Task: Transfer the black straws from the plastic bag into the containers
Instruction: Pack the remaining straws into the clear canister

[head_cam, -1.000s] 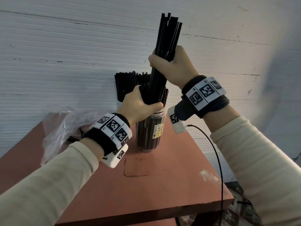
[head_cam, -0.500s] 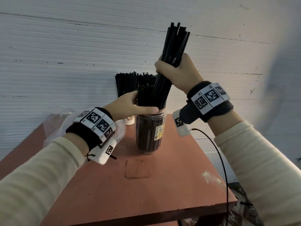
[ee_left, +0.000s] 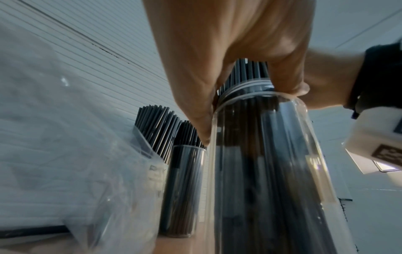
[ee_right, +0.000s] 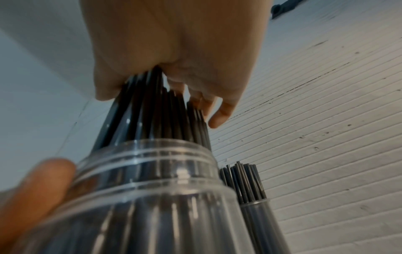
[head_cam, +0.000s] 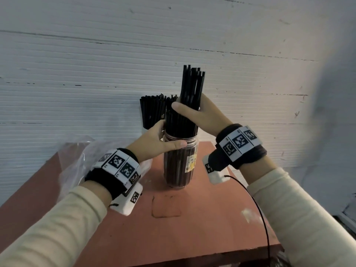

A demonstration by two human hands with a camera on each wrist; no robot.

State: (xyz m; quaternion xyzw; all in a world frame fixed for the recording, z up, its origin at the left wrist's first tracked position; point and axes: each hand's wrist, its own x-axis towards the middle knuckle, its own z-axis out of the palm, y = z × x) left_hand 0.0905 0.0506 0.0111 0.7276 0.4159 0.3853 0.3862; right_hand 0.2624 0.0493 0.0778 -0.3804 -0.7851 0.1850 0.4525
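A clear plastic jar (head_cam: 180, 164) packed with black straws stands upright on the reddish table (head_cam: 192, 237). My left hand (head_cam: 159, 140) grips the jar's threaded neck (ee_left: 245, 87), thumb across the front. My right hand (head_cam: 196, 114) grips a bundle of black straws (head_cam: 191, 87) whose lower ends sit inside the jar's mouth (ee_right: 152, 154) and whose tops stick up well above the others. A second jar of black straws (ee_left: 185, 180) stands behind, by the wall. The crumpled clear plastic bag (head_cam: 77, 162) lies at the left, with a dark straw (ee_left: 32, 231) showing inside.
A white ribbed wall (head_cam: 96, 74) runs close behind the jars. A black cable (head_cam: 258, 209) trails from my right wrist over the table's right edge. A rectangular patch mark (head_cam: 166, 206) lies on the tabletop in front of the jar.
My right hand has lowered the straw bundle and stood it more upright in the jar. My left hand has slid from the straws down to the jar's neck.
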